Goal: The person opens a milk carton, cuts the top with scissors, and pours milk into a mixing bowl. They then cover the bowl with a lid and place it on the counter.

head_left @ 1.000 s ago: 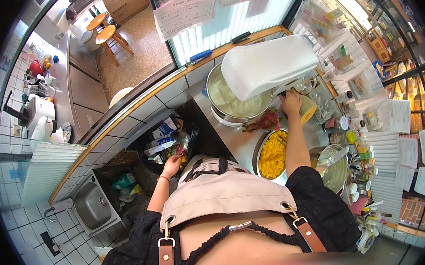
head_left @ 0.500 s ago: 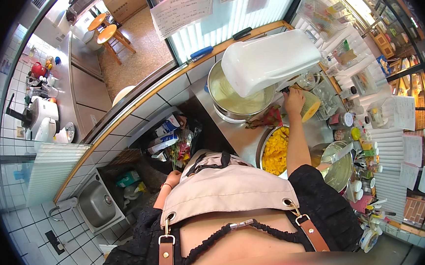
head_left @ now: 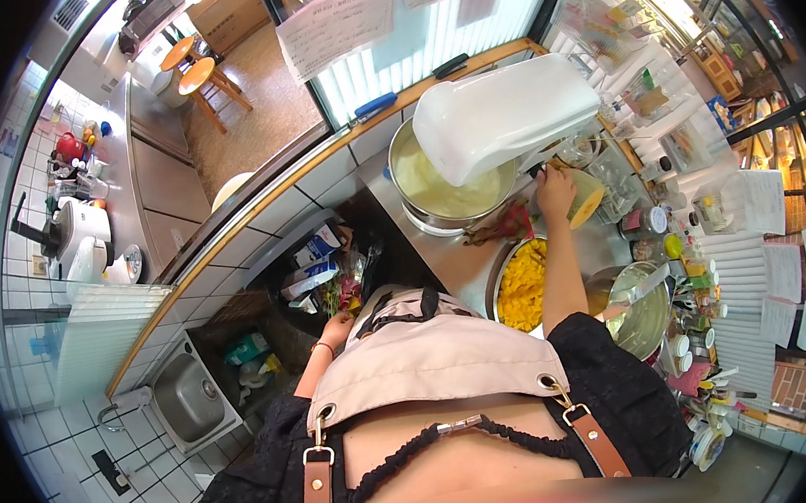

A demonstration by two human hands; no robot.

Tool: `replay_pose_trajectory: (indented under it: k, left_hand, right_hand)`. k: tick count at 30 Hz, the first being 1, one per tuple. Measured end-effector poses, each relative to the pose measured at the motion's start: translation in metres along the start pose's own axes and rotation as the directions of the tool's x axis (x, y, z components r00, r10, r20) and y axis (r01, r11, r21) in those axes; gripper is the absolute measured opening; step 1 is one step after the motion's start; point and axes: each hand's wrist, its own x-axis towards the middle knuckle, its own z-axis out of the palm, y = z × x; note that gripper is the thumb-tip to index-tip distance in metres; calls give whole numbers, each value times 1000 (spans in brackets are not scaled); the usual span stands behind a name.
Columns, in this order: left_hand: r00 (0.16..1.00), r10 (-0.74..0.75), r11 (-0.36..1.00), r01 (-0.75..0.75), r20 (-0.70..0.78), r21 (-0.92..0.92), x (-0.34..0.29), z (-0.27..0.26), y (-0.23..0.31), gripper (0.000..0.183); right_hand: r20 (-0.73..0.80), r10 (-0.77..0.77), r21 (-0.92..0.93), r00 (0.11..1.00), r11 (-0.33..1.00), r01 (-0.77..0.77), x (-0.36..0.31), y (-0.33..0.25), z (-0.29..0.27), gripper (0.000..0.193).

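left hand dropped; right hand perhaps touching mango.

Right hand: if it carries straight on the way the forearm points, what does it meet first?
Probably the white stand mixer, just past the right hand; the mixer's steel bowl sits slightly left of that line. Depth is unclear.

Mixer head hides the bowl's 3 o'clock side. Apron covers part of left hand; grip unreadable. Right hand's fingers hidden behind mixer. Papers at 12 cut off.
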Motion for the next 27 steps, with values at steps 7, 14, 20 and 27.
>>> replay_pose_trajectory:
  k: [7,14,20,27]
  left_hand:
    - [998,62,991,-58,27,-124,3,4,8,34]
    - [893,51,888,164,447,-429,-19,-6,10,35]
    - [940,-30,999,13,339,52,-11,-35,16,35]
    - [904,202,962,-255,377,94,27,-17,65,28]
  right_hand:
    - [-246,188,289,951,951,-113,-36,-22,8,37]
    - [-228,476,492,849,809,-321,-90,-51,6,33]
    - [-250,377,633,892,761,-144,-129,-105,-38,31]
    - [468,29,753,883,510,-416,-271,-137,-106,26]
